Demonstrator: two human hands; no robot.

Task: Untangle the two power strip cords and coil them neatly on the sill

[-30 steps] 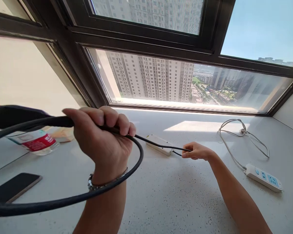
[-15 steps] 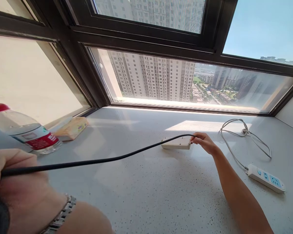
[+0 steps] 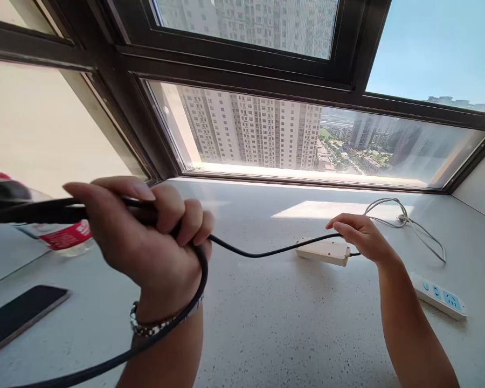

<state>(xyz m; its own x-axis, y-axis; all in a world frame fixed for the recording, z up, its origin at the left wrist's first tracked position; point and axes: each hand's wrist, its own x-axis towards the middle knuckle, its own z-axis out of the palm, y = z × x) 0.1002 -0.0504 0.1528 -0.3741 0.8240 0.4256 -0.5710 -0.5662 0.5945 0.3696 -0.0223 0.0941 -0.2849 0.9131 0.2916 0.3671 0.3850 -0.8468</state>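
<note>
My left hand (image 3: pixel 153 231) is closed round loops of a black cable (image 3: pixel 262 254), held up at the left in front of a bottle. One length of the cable hangs below the wrist toward the bottom left; another runs rightward to my right hand (image 3: pixel 359 234). The fingers of my right hand pinch the cable beside a white power strip (image 3: pixel 325 251), which lies on the speckled sill with its underside screws showing. The cable enters the strip's right end, just below my right hand.
A second white power strip (image 3: pixel 440 296) with blue sockets lies at the right, its grey cord (image 3: pixel 422 233) coiled behind it. At the left are a dark phone (image 3: pixel 24 312) and a partly hidden bottle (image 3: pixel 67 234) with a red label. A dark window frame (image 3: pixel 242 75) borders the sill (image 3: pixel 258 334).
My left hand has moved right and up from the lower left edge, with the cable now bent through it. My right hand and the white power strip have shifted slightly right. The phone has come into view.
</note>
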